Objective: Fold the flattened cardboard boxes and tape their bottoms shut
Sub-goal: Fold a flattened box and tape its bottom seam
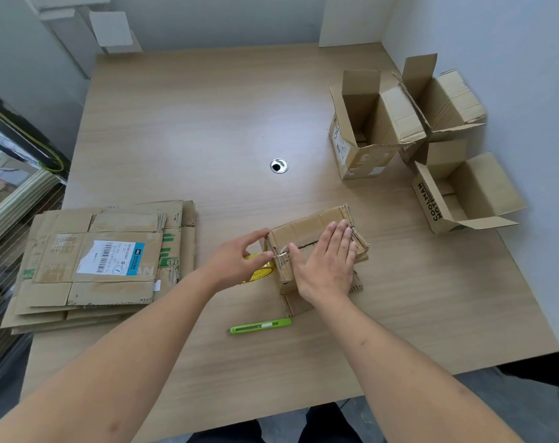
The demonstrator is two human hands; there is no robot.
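Risk: tape wrinkling or landing off the seam if the small brown cardboard box (306,251), mid-worktop w/ bottom up, shifts. Right hand (324,260) lies flat on its flaps; left hand (236,259) grips yellow tape roll (259,274) at the box's left edge.

Bare forearms, no sleeves; dark trousers (322,423) below the table edge.

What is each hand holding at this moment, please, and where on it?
The left hand grips the yellow tape roll at the box's near-left edge. The right hand lies flat on the box's closed flaps, gripping nothing.
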